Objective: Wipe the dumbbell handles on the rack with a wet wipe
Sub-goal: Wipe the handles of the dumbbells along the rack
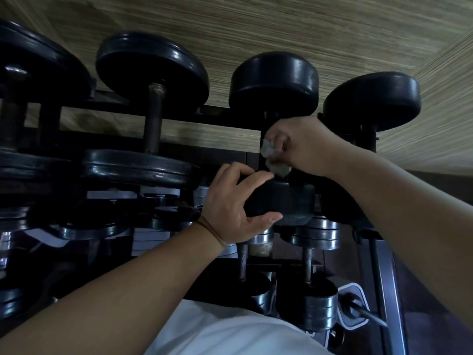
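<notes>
A black dumbbell [273, 80] lies on the top tier of the rack [179, 116], third from the left. My right hand [302, 147] is wrapped around its handle with a crumpled grey wet wipe [275, 165] pressed against the bar; the handle itself is mostly hidden by the hand and wipe. My left hand [230, 208] grips the dumbbell's near head [289, 201], fingers over its top and thumb under it.
Other black dumbbells sit on the top tier: two large plate-loaded ones [151, 98] to the left, one [371, 101] to the right. Lower tiers hold chrome-plated dumbbells [307, 285]. A striped beige wall [281, 26] stands behind the rack. My white shirt [230, 334] fills the bottom.
</notes>
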Available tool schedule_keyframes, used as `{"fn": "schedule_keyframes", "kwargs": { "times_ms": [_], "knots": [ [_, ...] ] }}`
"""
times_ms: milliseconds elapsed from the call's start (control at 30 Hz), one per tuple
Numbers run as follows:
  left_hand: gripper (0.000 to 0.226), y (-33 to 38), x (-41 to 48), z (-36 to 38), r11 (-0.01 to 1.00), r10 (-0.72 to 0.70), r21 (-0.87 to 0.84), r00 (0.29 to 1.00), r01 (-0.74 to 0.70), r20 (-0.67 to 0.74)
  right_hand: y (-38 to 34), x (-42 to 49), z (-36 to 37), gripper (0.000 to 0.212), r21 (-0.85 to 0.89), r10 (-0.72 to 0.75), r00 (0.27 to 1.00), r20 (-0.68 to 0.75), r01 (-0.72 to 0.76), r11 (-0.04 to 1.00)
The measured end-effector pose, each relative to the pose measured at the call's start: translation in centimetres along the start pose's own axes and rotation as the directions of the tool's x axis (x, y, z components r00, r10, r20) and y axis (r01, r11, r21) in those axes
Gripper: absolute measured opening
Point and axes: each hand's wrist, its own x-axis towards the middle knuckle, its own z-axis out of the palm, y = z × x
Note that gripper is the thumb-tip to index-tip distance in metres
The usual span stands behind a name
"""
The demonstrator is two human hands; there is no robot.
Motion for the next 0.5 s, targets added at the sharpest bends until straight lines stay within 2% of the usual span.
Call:
{"fn": "schedule_keyframes", "kwargs": {
  "times_ms": [67, 167, 233, 300, 367, 500],
  "knots": [
    [0.083, 0.1, 0.1, 0.0, 1.000, 0.009, 0.001, 1.000, -0.009, -0.012, 0.5, 0.3, 0.4, 0.028, 0.064, 0.080, 0.991, -0.105, -0.074, 0.995],
    [0.082, 0.1, 0.1, 0.1, 1.000, 0.017, 0.002, 1.000, -0.017, -0.023, 0.5, -0.4, 1.2, 0.016, 0.217, 0.220, 0.958, -0.185, -0.179, 0.960],
    [0.081, 0.1, 0.1, 0.1, 1.000, 0.016, 0.002, 1.000, -0.016, -0.026, 0.6, -1.4, 1.6, 0.018, 0.286, 0.279, 0.951, -0.135, -0.232, 0.930],
    [0.079, 0.1, 0.0, 0.0, 1.000, 0.009, -0.004, 1.000, -0.009, -0.023, 0.8, -2.4, 1.6, 0.020, 0.294, 0.266, 0.964, 0.001, -0.255, 0.921],
    [0.078, 0.2, 0.0, -0.1, 1.000, -0.001, -0.013, 1.000, 0.001, -0.015, 1.0, -2.9, 1.5, 0.018, 0.337, 0.260, 0.963, 0.067, -0.268, 0.903],
    [0.071, 0.2, 0.0, -0.1, 1.000, -0.001, -0.027, 1.000, 0.001, 0.007, 1.7, -1.8, 2.1, 0.016, 0.603, 0.374, 0.927, -0.017, -0.289, 0.743]
  ]
}}
